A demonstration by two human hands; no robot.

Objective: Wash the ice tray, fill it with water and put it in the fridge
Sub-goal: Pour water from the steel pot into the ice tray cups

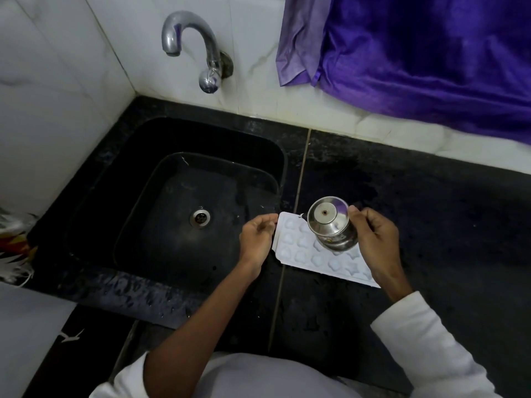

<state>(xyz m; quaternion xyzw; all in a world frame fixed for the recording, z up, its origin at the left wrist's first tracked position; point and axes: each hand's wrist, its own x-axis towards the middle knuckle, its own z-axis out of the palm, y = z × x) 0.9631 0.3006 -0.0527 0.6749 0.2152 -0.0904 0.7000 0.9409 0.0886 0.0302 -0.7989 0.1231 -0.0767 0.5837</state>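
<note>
Tabletop (431, 214): black speckled stone tabletop with damp patches. A filled tray may slop when lifted off it.
Sink (138, 156): black square basin set into the tabletop, left of the tray.
Ice tray (304, 254): white plastic ice tray with shaped hollows. It lies flat on the tabletop, left end just beside the sink rim. A fast pour could overflow it.
Right hand (373, 237): grip clamped round the cup, wrist turned over.
Left hand (255, 239): grip pinches the tray's left edge. A tug could slide the tray sinkward.
Steel cup (330, 225): small shiny steel cup, tipped base-up above the tray. Smooth metal may slip.
</note>
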